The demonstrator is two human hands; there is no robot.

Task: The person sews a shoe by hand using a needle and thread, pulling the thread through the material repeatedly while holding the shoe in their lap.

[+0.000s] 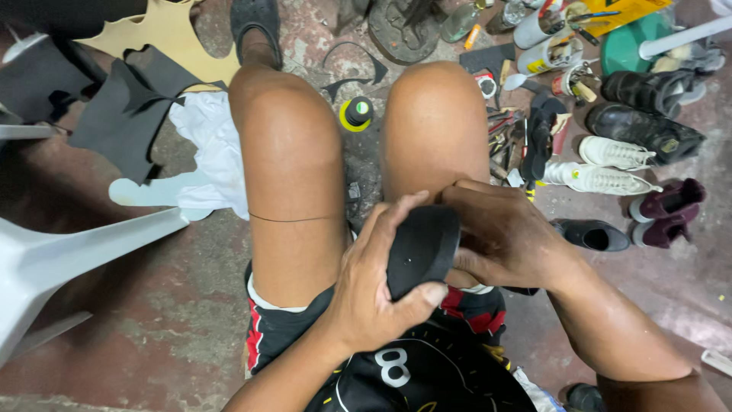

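Left hand wrapped round a black sole, thumb under its lower end, fingers curled over the left edge. Right hand closed on the sole's right side, fingertips pressed at the upper rim; exact grip there hard to make out. Sole at centre of frame, low, above the lap between both thighs, long axis tilted from lower left to upper right, its upper end towards the right knee. Far face of the sole hidden by the right hand.

Little free room close in: thighs on either side, shorts just below. A thin dark thread lying across the left thigh. Between the knees, a black bottle with a yellow ring on the floor.

Right of frame crowded: tools beside the knee, then white sneakers, black shoes, maroon shoes, a black shoe near the right wrist. Upper right, tins and jars, partly cut off by the frame edge.

Left side: white cloth, black sheet scraps, a white chair leg cut off at the left edge. Bare floor open at lower left.
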